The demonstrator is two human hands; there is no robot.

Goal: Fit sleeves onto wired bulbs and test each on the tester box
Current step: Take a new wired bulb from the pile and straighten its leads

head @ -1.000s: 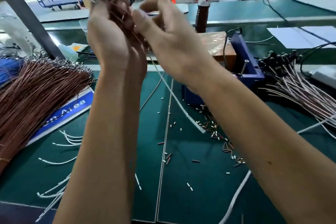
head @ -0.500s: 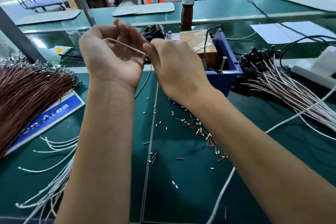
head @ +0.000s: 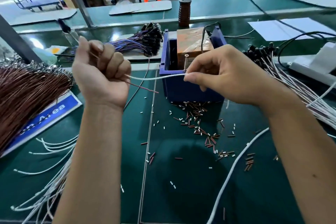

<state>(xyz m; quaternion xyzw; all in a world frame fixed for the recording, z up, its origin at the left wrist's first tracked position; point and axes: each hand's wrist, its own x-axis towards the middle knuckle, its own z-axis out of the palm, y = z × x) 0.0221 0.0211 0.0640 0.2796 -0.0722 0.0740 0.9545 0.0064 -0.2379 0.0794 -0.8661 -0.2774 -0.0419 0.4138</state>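
left hand point(head: 101, 76): curled into a fist, a thin reddish wire point(head: 143, 88) and one end of a white sleeve point(head: 156, 77) are gripped in it
right hand point(head: 223, 76): the sleeve's other end is pinched between thumb and forefinger, other fingers loosely bent
sleeve: stretched between both hands, just in front of the blue tester box point(head: 181, 85)
worktop point(head: 181, 187): littered with cut bits
vs half a sec ago: hands are pulled further apart now, and the white sleeve is shown stretched out
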